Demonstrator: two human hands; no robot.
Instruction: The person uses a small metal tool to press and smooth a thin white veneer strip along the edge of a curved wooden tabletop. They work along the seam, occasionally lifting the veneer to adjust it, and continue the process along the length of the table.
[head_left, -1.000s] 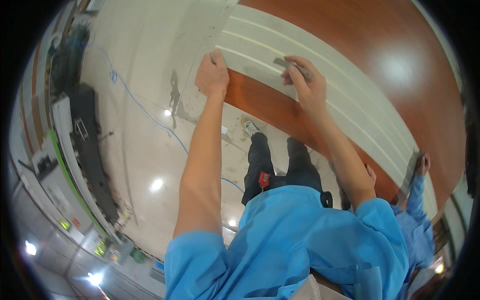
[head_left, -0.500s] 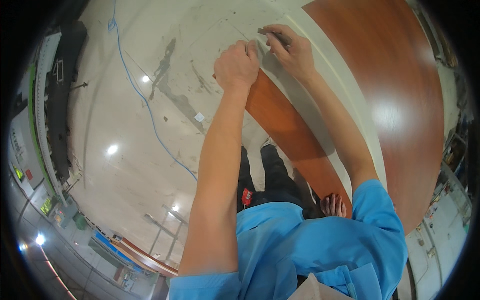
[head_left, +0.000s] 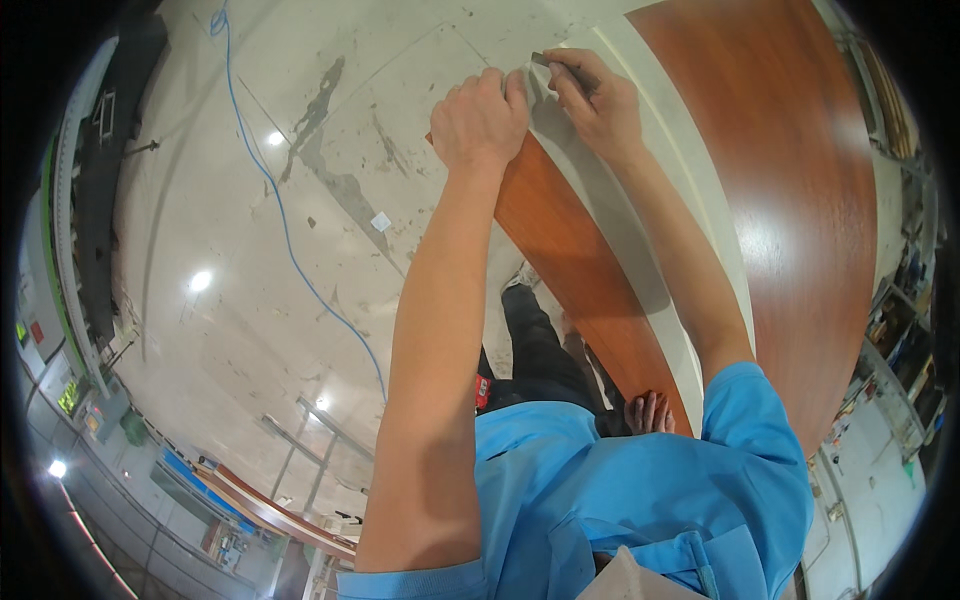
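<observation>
Left hand (head_left: 480, 118) at about 12 o'clock, grip curled into a loose fist, fingertips pinching a pale strip of film (head_left: 528, 82) at the top corner of the wooden panel (head_left: 790, 190). Right hand (head_left: 600, 100) just beside it, at about 1 o'clock, grip narrow around a small dark tool (head_left: 548, 60) pressed to the same corner; can't tell what kind of tool. Hands nearly touching. Panel is glossy reddish-brown with a white band (head_left: 690, 230) along its near side, running from 12 down to 4 o'clock. A second reddish-brown face (head_left: 570, 260) sits below the band, over the person's legs. Blue sleeves (head_left: 640, 490) at 6 o'clock. Another person's fingers (head_left: 650, 412) grip the panel's lower edge at 5 o'clock. Concrete floor (head_left: 250, 250) stained, with a blue cable (head_left: 290, 240) trailing from 11 toward centre. Machines (head_left: 90, 200) along 9 o'clock.
</observation>
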